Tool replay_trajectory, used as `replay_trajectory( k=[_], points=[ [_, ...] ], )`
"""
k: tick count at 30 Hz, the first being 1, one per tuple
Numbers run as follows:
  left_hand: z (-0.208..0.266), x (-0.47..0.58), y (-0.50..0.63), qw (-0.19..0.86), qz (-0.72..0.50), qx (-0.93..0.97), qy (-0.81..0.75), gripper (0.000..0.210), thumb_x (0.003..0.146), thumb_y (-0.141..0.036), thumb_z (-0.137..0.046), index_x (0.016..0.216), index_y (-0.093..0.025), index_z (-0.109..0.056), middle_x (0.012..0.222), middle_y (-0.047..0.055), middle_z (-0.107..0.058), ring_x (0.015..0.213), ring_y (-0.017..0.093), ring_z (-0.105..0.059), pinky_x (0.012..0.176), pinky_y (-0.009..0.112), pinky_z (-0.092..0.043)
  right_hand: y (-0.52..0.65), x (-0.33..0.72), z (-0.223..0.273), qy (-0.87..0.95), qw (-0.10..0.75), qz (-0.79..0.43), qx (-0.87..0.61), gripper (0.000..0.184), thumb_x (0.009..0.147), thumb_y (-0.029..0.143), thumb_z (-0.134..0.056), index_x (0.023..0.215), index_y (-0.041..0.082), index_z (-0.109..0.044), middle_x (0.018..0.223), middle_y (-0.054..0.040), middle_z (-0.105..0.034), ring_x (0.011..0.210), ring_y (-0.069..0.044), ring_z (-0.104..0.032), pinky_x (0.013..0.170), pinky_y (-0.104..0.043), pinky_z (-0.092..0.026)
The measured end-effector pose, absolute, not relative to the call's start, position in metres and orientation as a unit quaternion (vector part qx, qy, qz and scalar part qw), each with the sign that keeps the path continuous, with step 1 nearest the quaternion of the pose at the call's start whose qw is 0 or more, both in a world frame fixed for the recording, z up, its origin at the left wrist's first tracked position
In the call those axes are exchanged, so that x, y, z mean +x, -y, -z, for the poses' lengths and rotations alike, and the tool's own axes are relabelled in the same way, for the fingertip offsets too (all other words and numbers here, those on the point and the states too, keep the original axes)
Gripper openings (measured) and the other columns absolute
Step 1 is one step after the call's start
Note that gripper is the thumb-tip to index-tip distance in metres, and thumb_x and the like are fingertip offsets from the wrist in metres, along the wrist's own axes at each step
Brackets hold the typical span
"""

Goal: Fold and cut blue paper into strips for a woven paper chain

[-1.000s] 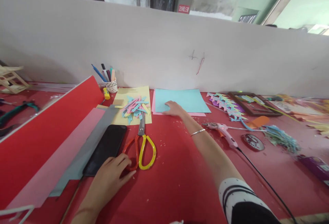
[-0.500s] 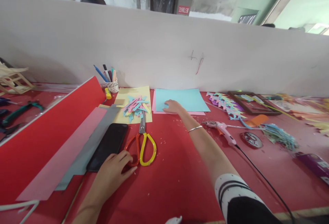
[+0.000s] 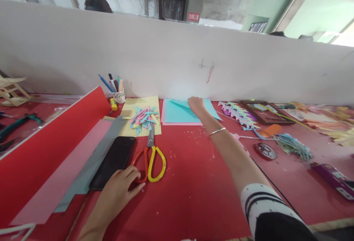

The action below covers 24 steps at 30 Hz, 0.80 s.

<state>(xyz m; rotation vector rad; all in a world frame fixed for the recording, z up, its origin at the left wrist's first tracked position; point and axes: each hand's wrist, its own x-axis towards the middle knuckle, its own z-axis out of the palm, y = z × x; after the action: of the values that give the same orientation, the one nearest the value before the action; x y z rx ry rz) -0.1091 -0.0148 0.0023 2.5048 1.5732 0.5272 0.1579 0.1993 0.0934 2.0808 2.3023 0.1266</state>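
Observation:
My right hand is closed at the far side of the blue paper, gripping the top sheet, which is bent up beside it. Pink paper shows beneath its near edge. Below, my left hand rests on the red table with thumb and fingers apart. Its fingertips touch the red handle of the scissors, which have one red and one yellow loop. The scissor blades reach a heap of cut paper strips on a yellow sheet. A black phone lies beside my left hand.
Left are a raised red board and a pen cup. Right of my forearm lie a partly hidden pink glue gun, a round tape roll, a paper chain and a wooden frame. A white partition stands behind.
My right hand has moved right and away across the blue paper and closed on it, and the sheet has bent up. My left hand stays by the scissors. The view has tilted slightly up.

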Motion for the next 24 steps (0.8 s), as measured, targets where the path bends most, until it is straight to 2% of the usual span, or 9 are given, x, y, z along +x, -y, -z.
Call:
replay_trajectory(
  k=[3,5,9,12,14,19,21,24],
  points=[
    [-0.003,-0.109,0.015,0.060,-0.180,0.834,-0.518,0.010,0.073,-0.026,-0.051,0.064,-0.022,-0.051,0.070,-0.002,-0.063,0.061,0.015,-0.060,0.058,0.025,-0.041,-0.200,0.168,-0.113,-0.708,-0.018,-0.077,0.702,0.026,0.089,0.024,-0.042,0.107,0.012,-0.056,0.104,-0.0136,-0.059,0.096,-0.023,-0.056,0.075,-0.035,-0.044],
    [-0.002,-0.109,0.015,0.050,-0.187,0.835,-0.515,0.010,0.073,-0.027,-0.051,0.064,-0.022,-0.050,0.069,-0.002,-0.063,0.059,0.014,-0.059,0.057,0.025,-0.041,-0.195,0.171,-0.121,-0.700,-0.040,-0.087,0.708,0.028,0.089,0.020,-0.036,0.103,0.012,-0.059,0.100,-0.0160,-0.061,0.093,-0.025,-0.057,0.070,-0.032,-0.042],
    [0.002,-0.107,0.016,0.019,-0.208,0.835,-0.509,0.009,0.073,-0.024,-0.049,0.065,-0.022,-0.052,0.067,-0.003,-0.063,0.057,0.014,-0.059,0.056,0.025,-0.041,-0.179,0.172,-0.130,-0.709,-0.090,-0.107,0.692,0.037,0.091,0.018,-0.024,0.109,0.017,-0.057,0.106,-0.0130,-0.059,0.092,-0.024,-0.057,0.068,-0.030,-0.039],
    [0.004,-0.103,0.017,0.013,-0.205,0.824,-0.528,0.009,0.074,-0.023,-0.048,0.068,-0.022,-0.054,0.069,-0.002,-0.063,0.059,0.014,-0.061,0.059,0.025,-0.042,-0.166,0.169,-0.138,-0.731,-0.113,-0.110,0.664,0.036,0.089,0.018,-0.028,0.112,0.021,-0.055,0.111,-0.0087,-0.058,0.094,-0.023,-0.056,0.070,-0.029,-0.038],
    [0.002,-0.100,0.018,0.019,-0.180,0.817,-0.548,0.008,0.075,-0.023,-0.049,0.070,-0.021,-0.055,0.072,-0.001,-0.064,0.062,0.014,-0.062,0.061,0.026,-0.043,-0.157,0.167,-0.145,-0.745,-0.162,-0.113,0.637,0.038,0.087,0.015,-0.029,0.117,0.020,-0.052,0.114,-0.0075,-0.057,0.098,-0.022,-0.054,0.074,-0.030,-0.039],
    [-0.012,-0.093,0.020,0.032,-0.079,0.810,-0.580,0.009,0.077,-0.024,-0.050,0.075,-0.020,-0.058,0.081,0.002,-0.065,0.073,0.017,-0.063,0.067,0.028,-0.044,-0.113,0.165,-0.162,-0.793,-0.371,-0.129,0.465,0.040,0.084,0.009,-0.031,0.115,0.017,-0.053,0.113,-0.0068,-0.058,0.104,-0.019,-0.051,0.085,-0.032,-0.040],
    [-0.015,-0.091,0.020,0.029,-0.057,0.809,-0.585,0.010,0.077,-0.024,-0.049,0.075,-0.020,-0.059,0.082,0.002,-0.065,0.070,0.017,-0.062,0.065,0.027,-0.044,-0.083,0.162,-0.164,-0.814,-0.410,-0.143,0.385,0.038,0.085,0.009,-0.030,0.114,0.017,-0.054,0.109,-0.0072,-0.059,0.102,-0.017,-0.052,0.085,-0.032,-0.041],
    [-0.011,-0.091,0.020,0.014,-0.084,0.811,-0.579,0.012,0.076,-0.024,-0.049,0.074,-0.020,-0.060,0.079,0.003,-0.066,0.066,0.018,-0.061,0.060,0.027,-0.042,-0.031,0.158,-0.153,-0.861,-0.394,-0.155,0.282,0.036,0.088,0.011,-0.029,0.111,0.015,-0.055,0.104,-0.0077,-0.061,0.096,-0.015,-0.053,0.081,-0.029,-0.044]
  ],
)
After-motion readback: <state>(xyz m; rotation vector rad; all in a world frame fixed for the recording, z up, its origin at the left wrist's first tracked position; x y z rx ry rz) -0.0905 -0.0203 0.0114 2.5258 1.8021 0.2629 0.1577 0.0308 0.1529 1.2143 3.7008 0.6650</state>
